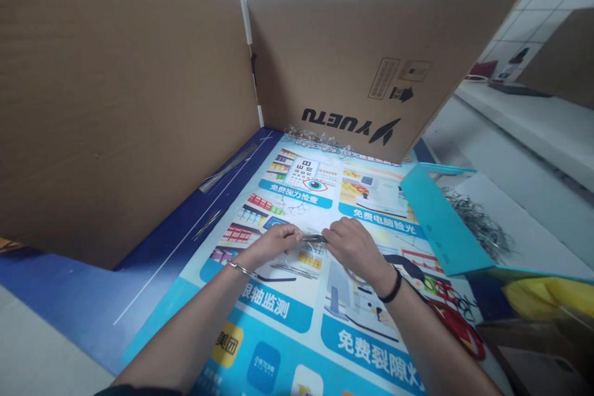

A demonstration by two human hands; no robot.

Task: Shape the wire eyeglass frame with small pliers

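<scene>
My right hand [353, 246] is closed around a small pair of dark pliers [314, 239], whose jaws point left. Thumb and fingertips pressed together, my left hand [277, 242] pinches a thin wire at the tip of those jaws. Below the fingers a curved loop of wire [314, 255] shows faintly against the print. Several straight pieces of wire [297, 271] lie on the printed sheet [223, 337] under my hands. The exact grip of the jaws on the wire is too small to make out.
Cardboard panels [139, 86] wall off the left and back. Bent wire pieces [315, 135] line the back panel's foot. Loose wires [208, 224] lie at left. At right stand a turquoise box [431, 216] with tangled wire [482, 223] and a red-handled tool [457, 328].
</scene>
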